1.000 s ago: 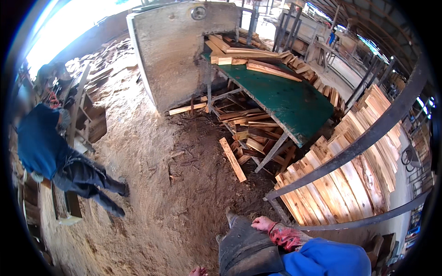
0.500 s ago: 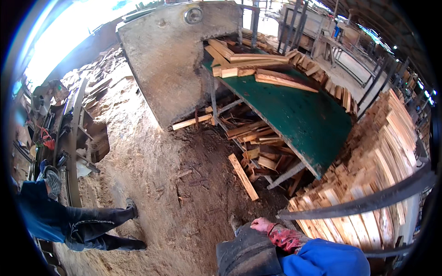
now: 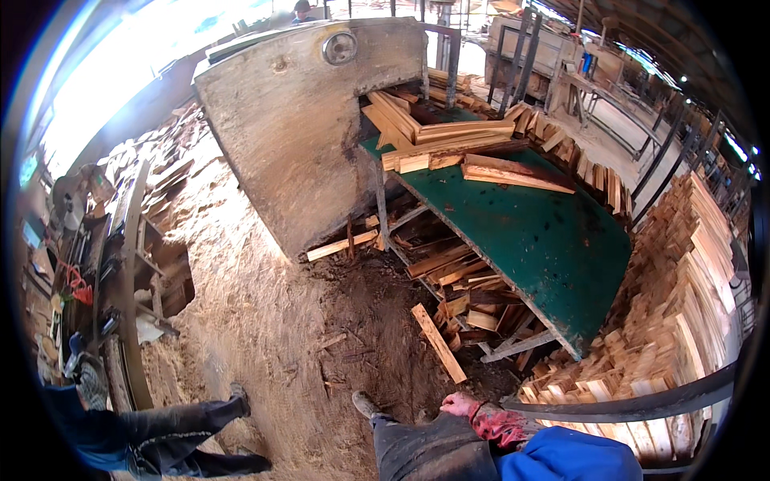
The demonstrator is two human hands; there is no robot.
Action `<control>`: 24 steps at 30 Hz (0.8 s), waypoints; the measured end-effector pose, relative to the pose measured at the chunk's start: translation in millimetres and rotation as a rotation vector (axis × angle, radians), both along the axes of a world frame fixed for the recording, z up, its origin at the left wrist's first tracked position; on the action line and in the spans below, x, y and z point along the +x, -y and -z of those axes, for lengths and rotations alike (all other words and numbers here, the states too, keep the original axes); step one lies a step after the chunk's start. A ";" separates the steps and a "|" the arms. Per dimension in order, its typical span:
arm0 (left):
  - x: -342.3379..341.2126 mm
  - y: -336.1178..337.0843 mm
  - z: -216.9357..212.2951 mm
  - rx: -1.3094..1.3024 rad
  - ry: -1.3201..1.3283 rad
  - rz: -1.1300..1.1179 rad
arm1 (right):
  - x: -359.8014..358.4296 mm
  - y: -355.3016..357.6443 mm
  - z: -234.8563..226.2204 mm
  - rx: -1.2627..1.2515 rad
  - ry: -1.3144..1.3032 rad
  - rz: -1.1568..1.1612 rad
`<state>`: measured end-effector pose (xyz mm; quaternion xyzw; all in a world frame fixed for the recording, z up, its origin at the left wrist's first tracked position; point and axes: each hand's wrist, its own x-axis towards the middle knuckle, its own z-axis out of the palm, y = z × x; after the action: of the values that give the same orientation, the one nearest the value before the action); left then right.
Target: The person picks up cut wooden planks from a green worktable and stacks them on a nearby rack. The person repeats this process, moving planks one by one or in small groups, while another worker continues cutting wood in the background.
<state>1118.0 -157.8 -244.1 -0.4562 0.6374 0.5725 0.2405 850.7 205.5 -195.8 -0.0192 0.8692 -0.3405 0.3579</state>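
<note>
My right hand (image 3: 459,403) lies on the dark trouser leg (image 3: 433,450), near the knee. Its fingers rest loosely on the cloth, with no object visible in them. A red patterned cuff covers the wrist, and a blue sleeve (image 3: 565,457) follows behind it. Beyond the knee, a single wooden strip (image 3: 439,343) leans at the edge of a scrap pile. My left hand is out of the picture.
A green-topped table (image 3: 521,224) bears several wooden boards (image 3: 449,148). Scrap wood (image 3: 473,293) lies beneath it. Stacked strips (image 3: 642,353) and a dark metal bar (image 3: 642,407) stand right. A large metal-faced machine (image 3: 289,120) stands ahead. A co-worker (image 3: 88,429) is at lower left.
The view has shifted, so the table and machine sit lower in the picture. More of my boot shows. A person's head now appears behind the machine. My right hand stays on the leg.
</note>
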 end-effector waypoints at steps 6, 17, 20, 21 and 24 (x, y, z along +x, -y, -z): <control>-105.3 60.8 -12.9 0.151 -0.025 -0.136 | -34.7 38.3 6.1 0.009 0.051 0.089; -225.8 223.9 -10.0 0.212 -0.134 -0.311 | -88.2 135.3 -17.0 -0.016 0.097 0.176; -263.7 222.5 -20.1 0.209 -0.175 -0.316 | -99.8 129.9 -2.8 -0.052 0.042 0.223; -268.3 225.0 -20.7 0.227 -0.153 -0.291 | -106.7 134.6 -5.2 -0.050 0.060 0.238; -282.3 216.5 -22.3 0.268 -0.098 -0.223 | -136.1 144.2 -18.5 -0.035 0.102 0.281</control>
<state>835.7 -374.3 -221.8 -0.4593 0.5119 0.6970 0.2029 714.6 61.3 -177.3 0.1136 0.8379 -0.4030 0.3500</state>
